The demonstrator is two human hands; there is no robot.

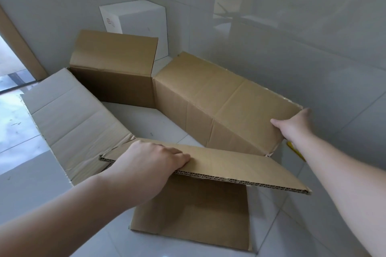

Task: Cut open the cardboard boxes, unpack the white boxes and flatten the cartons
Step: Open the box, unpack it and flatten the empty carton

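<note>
The carton [146, 94], emptied and open at top and bottom, stands on the tiled floor [271, 225] as the reference point. At its near wall, the left hand [150, 160] presses fingers-together over the near flap [229, 168], thumb hidden beneath, so it appears to pinch the board; the likely purpose is to steady that side. Below that flap, a lower flap [192, 215] lies on the floor. At the carton's right wall, the right hand [292, 125] clasps the outer edge of the right flap [229, 98], thumb on top, fingers hidden behind, probably to push the walls toward collapse. Just right of that hand, a yellow object [295, 149] lies partly hidden and unidentified. Beyond the carton's far flap [112, 50], one white box [135, 19] stands in the corner, already unpacked.
</note>
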